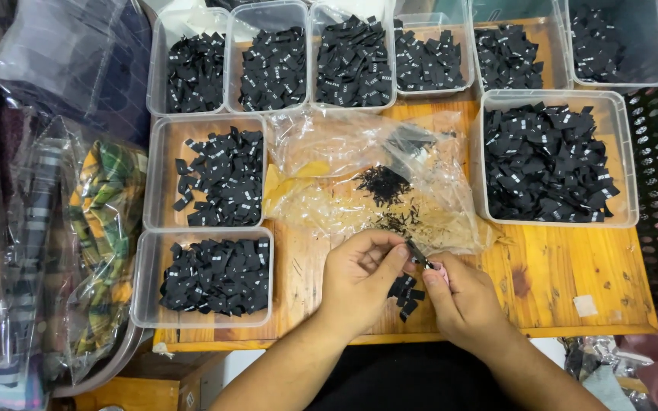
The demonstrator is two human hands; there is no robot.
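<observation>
A: Wood first: the broad orange-brown wooden tabletop [565, 266] carries everything we see. On it stand clear rectangular plastic tubs of small black woven labels, the biggest tub [624, 164] at the right, a row of smaller ones along the far edge, two more at the left.

B: Between them we have the crumpled clear plastic bag [344, 164], with fine black thread trimmings [382, 183] scattered over it.

A: And at the far left, bagged plaid fabric [104, 221] in green and yellow.

B: Now the hands. Our left hand [356, 285] and right hand [466, 301] meet at the near edge of the table, both equally close to the work.

A: They share one small black label strip [419, 257]. The left thumb and forefinger pinch its upper end; the right fingertips pinch the lower end. Its long axis slants from upper left down to lower right, bridging the two pinches.

B: The other fingers curl inward. Whether the right hand also holds a small tool, we cannot tell.

A: Just below the strip, between our wrists, lies a small heap of cut black labels [405, 295] on the wood.
</observation>
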